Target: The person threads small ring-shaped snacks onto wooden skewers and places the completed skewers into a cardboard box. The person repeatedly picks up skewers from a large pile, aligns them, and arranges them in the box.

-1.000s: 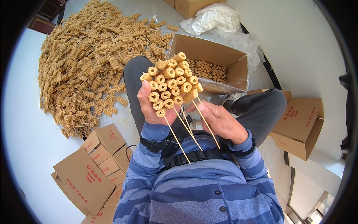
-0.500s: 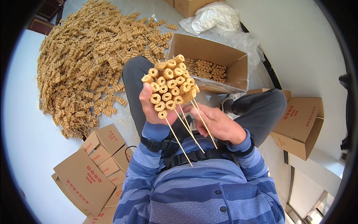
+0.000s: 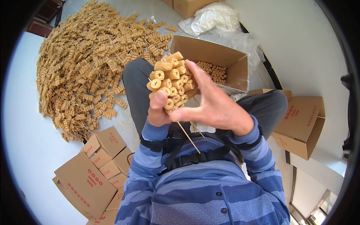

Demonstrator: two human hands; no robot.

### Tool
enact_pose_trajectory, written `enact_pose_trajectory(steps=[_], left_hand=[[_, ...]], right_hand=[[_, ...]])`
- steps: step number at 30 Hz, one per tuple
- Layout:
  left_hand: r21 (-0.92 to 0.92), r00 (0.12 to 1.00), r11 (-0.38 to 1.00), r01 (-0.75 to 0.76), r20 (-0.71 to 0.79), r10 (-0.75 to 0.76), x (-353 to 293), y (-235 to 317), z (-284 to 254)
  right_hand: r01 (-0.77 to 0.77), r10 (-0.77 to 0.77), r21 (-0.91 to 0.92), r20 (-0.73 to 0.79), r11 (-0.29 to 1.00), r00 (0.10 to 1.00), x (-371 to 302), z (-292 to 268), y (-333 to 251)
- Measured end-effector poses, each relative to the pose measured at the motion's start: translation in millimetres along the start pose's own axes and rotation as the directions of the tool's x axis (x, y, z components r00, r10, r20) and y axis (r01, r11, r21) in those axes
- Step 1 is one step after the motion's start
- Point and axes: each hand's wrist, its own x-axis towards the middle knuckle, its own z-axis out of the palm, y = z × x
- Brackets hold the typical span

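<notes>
Gathering in a thick bundle (image 3: 173, 79) above the lap, golden-brown, rough-skinned tubes on pale thin sticks show hollow round ends, some sticks trailing toward the near side. The left hand (image 3: 158, 112) grasps it from the near left, thumb forward, other fingers mostly hidden. The right hand (image 3: 221, 108) clasps it too, thumb and fingers spread wide around its near and right sides. An open carton (image 3: 237, 69) stands beyond, to the right.
</notes>
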Motion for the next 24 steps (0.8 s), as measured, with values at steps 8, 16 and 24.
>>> enact_pose_trajectory(steps=[8,16,24], left_hand=[[0.073,0.997,0.996,-0.055,-0.045,0.058,0,-9,-12],[0.085,0.956,0.99,-0.11,-0.265,0.129,9,-18,-6],[0.184,0.995,0.983,-0.018,-0.094,0.036,54,-14,-11]], right_hand=[[-0.104,0.109,0.091,-0.048,0.99,0.993,19,28,12],[0.037,-0.06,-0.216,-0.101,0.976,0.993,20,39,26],[0.007,-0.006,0.005,-0.11,1.0,0.994,53,-4,47]])
